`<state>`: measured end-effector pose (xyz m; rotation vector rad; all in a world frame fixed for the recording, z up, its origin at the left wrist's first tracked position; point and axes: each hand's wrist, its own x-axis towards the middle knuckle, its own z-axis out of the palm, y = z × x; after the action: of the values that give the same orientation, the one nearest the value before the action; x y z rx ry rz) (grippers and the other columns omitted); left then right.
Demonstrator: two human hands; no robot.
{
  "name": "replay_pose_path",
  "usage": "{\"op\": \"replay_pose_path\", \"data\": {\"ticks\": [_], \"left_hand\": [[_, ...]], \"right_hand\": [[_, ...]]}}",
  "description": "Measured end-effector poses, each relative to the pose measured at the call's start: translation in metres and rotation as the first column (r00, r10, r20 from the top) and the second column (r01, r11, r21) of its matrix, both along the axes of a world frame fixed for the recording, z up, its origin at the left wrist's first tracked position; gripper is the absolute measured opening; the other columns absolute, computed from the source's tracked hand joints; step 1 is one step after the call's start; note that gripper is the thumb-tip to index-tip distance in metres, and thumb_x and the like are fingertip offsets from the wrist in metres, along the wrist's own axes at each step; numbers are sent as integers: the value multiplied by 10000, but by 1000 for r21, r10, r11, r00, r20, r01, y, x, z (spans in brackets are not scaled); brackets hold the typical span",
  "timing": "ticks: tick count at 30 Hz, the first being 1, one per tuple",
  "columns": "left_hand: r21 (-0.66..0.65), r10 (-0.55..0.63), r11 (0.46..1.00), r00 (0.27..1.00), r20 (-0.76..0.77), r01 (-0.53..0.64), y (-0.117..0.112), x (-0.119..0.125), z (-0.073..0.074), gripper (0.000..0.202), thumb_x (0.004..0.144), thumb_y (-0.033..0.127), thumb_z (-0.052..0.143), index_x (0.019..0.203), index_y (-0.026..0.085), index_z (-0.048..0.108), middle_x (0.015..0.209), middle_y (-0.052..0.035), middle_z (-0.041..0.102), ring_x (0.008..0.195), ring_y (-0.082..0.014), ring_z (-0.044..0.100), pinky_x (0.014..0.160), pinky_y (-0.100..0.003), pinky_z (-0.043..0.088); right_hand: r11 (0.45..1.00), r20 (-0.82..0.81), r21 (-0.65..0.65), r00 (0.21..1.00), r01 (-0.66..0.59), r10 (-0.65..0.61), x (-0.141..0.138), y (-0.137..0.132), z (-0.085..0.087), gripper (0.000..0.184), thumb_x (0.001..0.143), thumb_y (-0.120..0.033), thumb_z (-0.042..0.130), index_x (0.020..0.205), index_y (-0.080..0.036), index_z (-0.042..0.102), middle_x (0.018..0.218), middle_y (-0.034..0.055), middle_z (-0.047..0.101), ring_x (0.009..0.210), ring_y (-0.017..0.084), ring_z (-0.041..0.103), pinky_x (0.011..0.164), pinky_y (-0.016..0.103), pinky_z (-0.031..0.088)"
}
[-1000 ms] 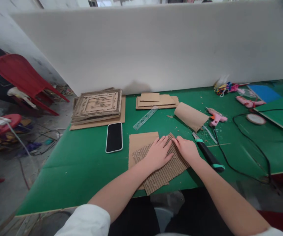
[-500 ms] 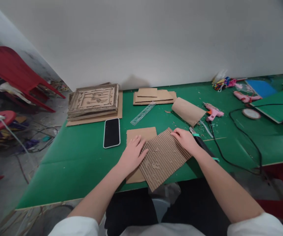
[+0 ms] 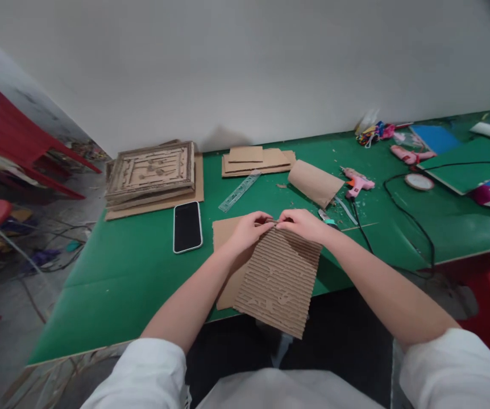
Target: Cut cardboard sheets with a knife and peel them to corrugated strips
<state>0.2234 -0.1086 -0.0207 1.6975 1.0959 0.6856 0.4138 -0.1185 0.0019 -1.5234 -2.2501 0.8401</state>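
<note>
A sheet of corrugated cardboard [image 3: 281, 284] with its ridges bared lies tilted near the table's front edge, and its lower corner juts over that edge. My left hand [image 3: 251, 232] pinches its far edge. Close beside it, my right hand [image 3: 300, 224] grips the same edge, fingertips almost touching those of the left. Beneath the sheet, a flat smooth piece of cardboard [image 3: 228, 287] rests on the green table. Scraps of torn paper cling to the ridges. A utility knife [image 3: 328, 220] lies just beyond my right hand, partly hidden by it.
A phone [image 3: 187, 227] and a clear ruler [image 3: 240, 191] lie left of centre. Behind are stacked cardboard panels [image 3: 151, 173], flat cardboard pieces [image 3: 257, 161] and a curled sheet [image 3: 315, 183]. A pink glue gun [image 3: 358, 182] trails a black cord on the right. A red chair [image 3: 15, 133] stands left.
My left hand has left the sheet's left side and now grips its far edge beside my right hand. The ridged sheet has turned. The camera view has shifted slightly.
</note>
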Motion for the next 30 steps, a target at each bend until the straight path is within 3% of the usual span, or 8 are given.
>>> {"op": "replay_pose_path", "data": {"ticks": [3,7,14,16,19,21,24,30], "left_hand": [[-8,-17,1000,1000,9,17,1,5,-3,189,732,332,572,715,147,605,724,-30,608,703,-149,554,654,-272,427],[-30,9,1000,995,96,-7,-1,4,-6,170,719,316,574,668,154,586,673,-4,571,659,-125,514,636,-253,390],[-142,192,975,968,163,-170,1,1,-11,170,716,306,569,656,147,556,637,16,527,595,-104,485,565,-224,369],[-85,158,986,974,164,-145,1,0,-11,151,734,299,561,761,152,581,693,8,556,653,-115,519,609,-227,398],[74,17,997,997,78,-22,1,-2,-9,248,785,306,521,998,194,585,827,-9,613,764,-139,557,693,-256,425],[194,-65,978,997,-48,73,2,-4,-9,250,814,316,493,1009,216,614,893,-21,640,837,-158,559,764,-287,417],[315,-80,940,983,-168,131,5,-7,-12,247,822,338,495,966,223,659,899,-26,661,856,-176,553,794,-309,406],[247,-88,962,986,-142,121,8,-10,-21,240,814,357,510,908,221,684,855,-20,678,806,-171,582,736,-291,436]], "right_hand": [[998,29,-42,999,-41,42,-3,3,2,198,812,-358,500,755,-193,594,750,0,628,695,130,541,579,214,337],[992,11,-85,996,-89,90,-2,8,-1,200,813,-352,497,766,-187,599,766,6,629,713,131,546,597,216,351],[998,-95,-9,993,69,-69,14,-5,-7,214,755,-303,582,949,-211,592,804,-11,646,732,124,580,659,226,406],[995,-82,71,994,76,-70,17,-10,-10,168,771,-286,568,913,-213,620,841,-5,658,766,126,588,701,233,415],[977,-38,210,999,34,-26,18,-14,-14,146,803,-274,540,871,-211,653,886,3,667,834,133,590,761,238,413],[965,-15,262,1000,3,1,17,-15,-17,165,822,-268,521,896,-208,656,889,7,669,852,132,588,778,236,415],[954,5,299,1000,-16,15,16,-17,-24,190,848,-253,486,921,-196,652,907,18,664,857,131,587,784,236,424],[929,15,369,1000,2,-8,14,-24,-35,213,871,-238,445,904,-185,649,896,38,661,836,147,597,763,261,455]]}}
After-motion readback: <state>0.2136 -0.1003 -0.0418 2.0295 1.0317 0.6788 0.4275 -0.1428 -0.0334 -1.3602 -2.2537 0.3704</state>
